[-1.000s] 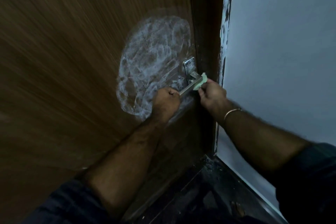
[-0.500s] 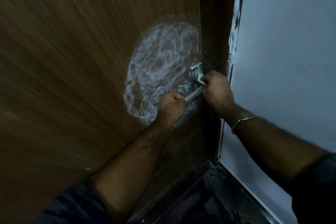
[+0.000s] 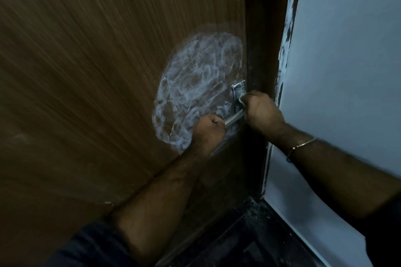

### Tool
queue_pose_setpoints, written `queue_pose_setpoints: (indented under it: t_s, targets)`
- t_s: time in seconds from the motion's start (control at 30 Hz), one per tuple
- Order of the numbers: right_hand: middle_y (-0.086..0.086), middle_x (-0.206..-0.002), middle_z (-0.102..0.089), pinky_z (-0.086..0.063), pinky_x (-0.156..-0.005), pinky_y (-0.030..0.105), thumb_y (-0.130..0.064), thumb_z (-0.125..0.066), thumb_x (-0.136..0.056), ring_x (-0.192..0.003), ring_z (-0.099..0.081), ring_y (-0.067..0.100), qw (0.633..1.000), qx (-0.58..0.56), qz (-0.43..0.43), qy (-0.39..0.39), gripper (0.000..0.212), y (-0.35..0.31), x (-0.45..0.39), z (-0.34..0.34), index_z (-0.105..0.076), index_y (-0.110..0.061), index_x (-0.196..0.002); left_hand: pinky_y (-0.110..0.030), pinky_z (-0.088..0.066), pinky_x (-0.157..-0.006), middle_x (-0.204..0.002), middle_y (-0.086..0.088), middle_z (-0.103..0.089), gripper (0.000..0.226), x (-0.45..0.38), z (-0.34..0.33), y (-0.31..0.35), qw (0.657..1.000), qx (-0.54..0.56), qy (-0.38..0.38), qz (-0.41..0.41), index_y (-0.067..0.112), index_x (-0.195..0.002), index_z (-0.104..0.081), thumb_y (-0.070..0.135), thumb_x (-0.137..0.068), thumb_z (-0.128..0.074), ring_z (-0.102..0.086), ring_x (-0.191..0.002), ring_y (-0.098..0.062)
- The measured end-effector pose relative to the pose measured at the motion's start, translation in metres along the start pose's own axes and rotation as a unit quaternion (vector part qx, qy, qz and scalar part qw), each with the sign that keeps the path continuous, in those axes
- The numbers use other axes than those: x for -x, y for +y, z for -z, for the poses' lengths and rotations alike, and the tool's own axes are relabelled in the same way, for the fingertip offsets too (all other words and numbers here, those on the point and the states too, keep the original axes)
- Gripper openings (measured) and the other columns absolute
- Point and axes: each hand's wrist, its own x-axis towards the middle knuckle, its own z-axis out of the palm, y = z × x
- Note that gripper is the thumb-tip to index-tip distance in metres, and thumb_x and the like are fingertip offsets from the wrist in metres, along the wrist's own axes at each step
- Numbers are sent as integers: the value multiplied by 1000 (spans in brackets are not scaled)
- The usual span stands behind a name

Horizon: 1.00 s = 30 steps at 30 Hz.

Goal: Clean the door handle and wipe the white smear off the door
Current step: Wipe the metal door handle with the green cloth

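Observation:
A brown wooden door [image 3: 86, 71] carries a large round white smear [image 3: 199, 80] beside its metal lever handle [image 3: 233, 119]. My left hand [image 3: 209, 131] is a fist closed around the free end of the lever. My right hand [image 3: 261, 112] presses a small pale green cloth [image 3: 241, 98] against the handle's backplate [image 3: 238, 89]. Most of the cloth is hidden inside my right fist.
A dark door frame [image 3: 264, 50] runs down the right of the door, with chipped paint along its edge. A pale wall [image 3: 347, 71] fills the right side. A dark, dirty floor [image 3: 249, 240] lies below.
My right hand has carried the cloth from the outer side of the lever up and inward onto the backplate. My left hand has stayed clenched on the lever.

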Motion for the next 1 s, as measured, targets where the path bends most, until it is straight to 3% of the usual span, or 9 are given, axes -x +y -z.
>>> queue_pose_setpoints:
  t_s: [0.13,0.27,0.37,0.53,0.67,0.77,0.83,0.93,1.0]
  targets:
    - [12,-112,-62,-48,-88,33,-5,-57,-89,-99,-61,29,999,-17,-30,7,24,-1,3,1,-68,-8,-110,-19,-46,-44,-67,1,-69,23,-3,0,-3,1000,-6,4,-6,11,-73,-69,10,-92,-55,-56,-48,4]
    - [13,-110,-64,-47,-91,31,-3,-62,-87,-98,-61,30,997,-28,-45,50,26,6,18,-2,-70,-6,-111,-15,-42,-39,-61,3,-65,23,-3,0,-4,1000,4,-3,-15,6,-74,-70,6,-91,-54,-53,-43,3]
    - [9,-113,-69,-47,-96,29,-5,-64,-88,-102,-63,23,984,-109,-131,50,24,12,5,-1,-72,-8,-110,-13,-38,-38,-67,0,-67,22,-2,-1,-4,1000,17,-4,-9,11,-77,-70,9,-92,-54,-53,-44,2]
    - [11,-118,-67,-43,-100,25,-3,-58,-90,-108,-62,26,946,-191,-231,121,26,-1,18,-18,-71,-3,-113,-19,-48,-46,-69,0,-68,25,0,-1,-3,1000,24,0,-1,19,-73,-67,12,-94,-55,-58,-51,0]
    - [14,-117,-57,-40,-94,22,-1,-60,-87,-102,-57,25,980,-137,-90,112,24,-32,41,-41,-68,-4,-110,-27,-50,-54,-74,-4,-71,21,-3,-1,-2,999,26,7,27,18,-79,-70,16,-95,-56,-62,-61,-8]
    - [13,-117,-54,-49,-92,37,-7,-61,-89,-101,-57,25,993,-110,8,45,22,-43,53,-48,-65,-6,-111,-30,-53,-59,-80,-7,-72,16,-7,-2,-5,999,21,12,37,15,-83,-71,13,-92,-59,-68,-74,-17]
    - [18,-118,-54,-48,-94,43,-6,-56,-92,-104,-56,30,992,-120,27,30,21,-32,48,-42,-62,0,-111,-29,-55,-58,-76,-3,-72,18,-7,-2,-7,999,24,9,34,17,-80,-71,12,-92,-58,-69,-69,-14]
    - [14,-120,-53,-41,-98,25,0,-57,-90,-104,-55,22,990,-103,-53,84,22,-4,30,-30,-65,-1,-110,-24,-53,-51,-67,4,-72,25,-6,-1,-8,999,22,9,26,22,-74,-71,11,-92,-58,-67,-58,-8]
    - [15,-118,-53,-41,-94,22,5,-59,-86,-103,-55,25,978,-119,-126,115,25,3,25,-28,-66,0,-109,-28,-58,-56,-67,4,-72,26,-6,-3,-9,999,25,15,31,24,-73,-70,11,-92,-58,-69,-63,-11]
